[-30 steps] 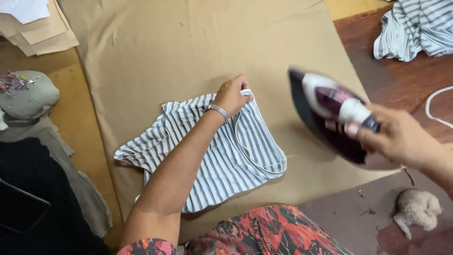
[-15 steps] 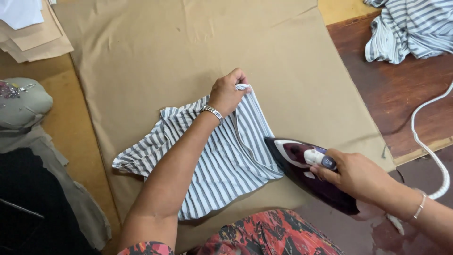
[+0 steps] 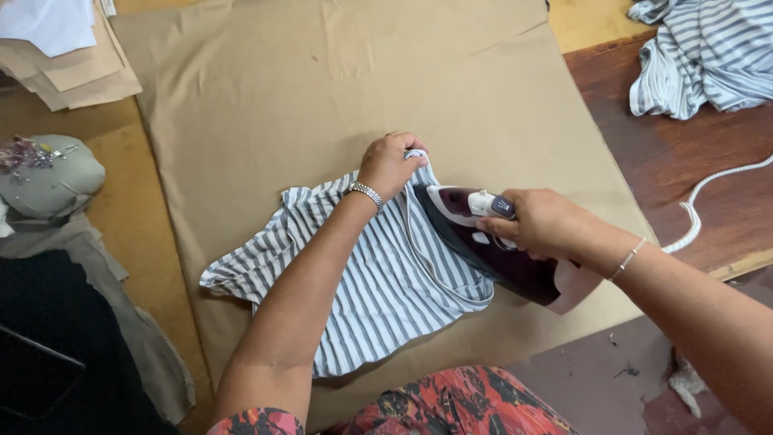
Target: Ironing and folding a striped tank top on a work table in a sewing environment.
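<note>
We clench our right hand on the purple steam iron; our left hand pins the striped garment taut just ahead, fingers clear.

We see a wooden surface covered by a tan cloth. On the cloth lie a striped garment and a purple iron. Another striped heap, a white cord and stacked paper rest on the wood.

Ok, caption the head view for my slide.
Left hand pins striped garment; right hand presses purple iron.
</note>
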